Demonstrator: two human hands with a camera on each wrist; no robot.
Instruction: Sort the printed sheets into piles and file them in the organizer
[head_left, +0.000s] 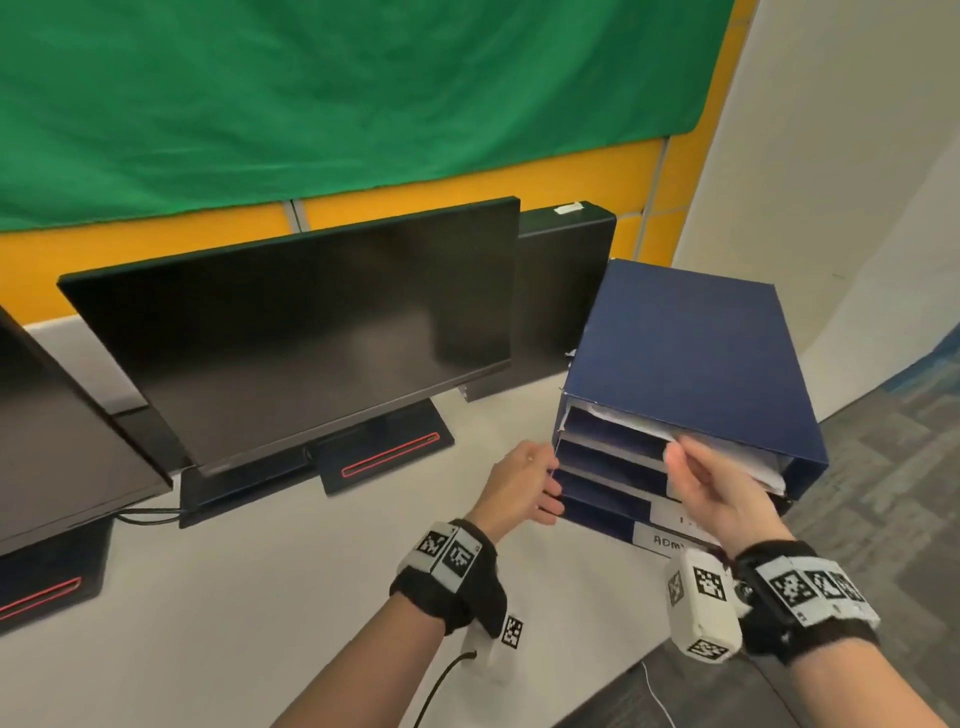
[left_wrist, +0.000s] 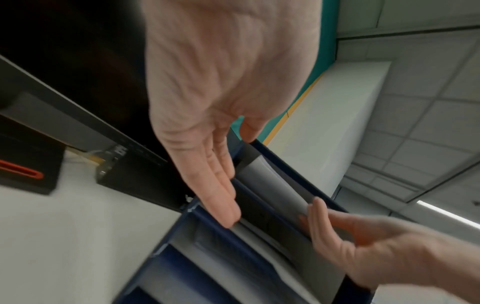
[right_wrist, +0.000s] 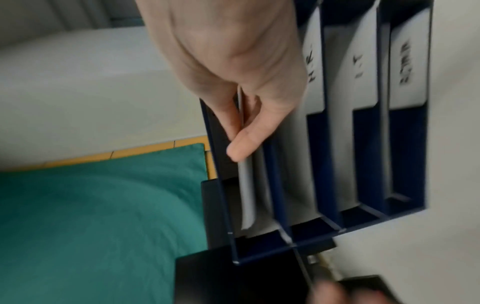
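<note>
Green cloth (head_left: 332, 98) hangs over a yellow wall behind the white desk (head_left: 249, 587). On the desk, a dark monitor (head_left: 306, 338) stands toward the back edge, its foot marked with a red line. A second monitor (head_left: 47, 441) shows partly at the left edge, and a black box (head_left: 566, 291) stands behind the first. At the desk's right edge sits the blue organizer (head_left: 685, 353), with four slots stacked one over another and open toward the person. White labels front the lower slots; the writing is too blurred to read in full.

Sheets (head_left: 639, 423) lie partly inside the top slot, their front edge sticking out and sagging a little. More paper lies in the slots below, as the right wrist view shows.

The right hand (head_left: 711, 486) pinches the sheets' front edge between thumb and fingers at the mouth of the top slot. The left hand (head_left: 524, 486) is flat, fingers straight and together, their tips touching the organizer's front left edge beside the upper slots; it grips nothing.
</note>
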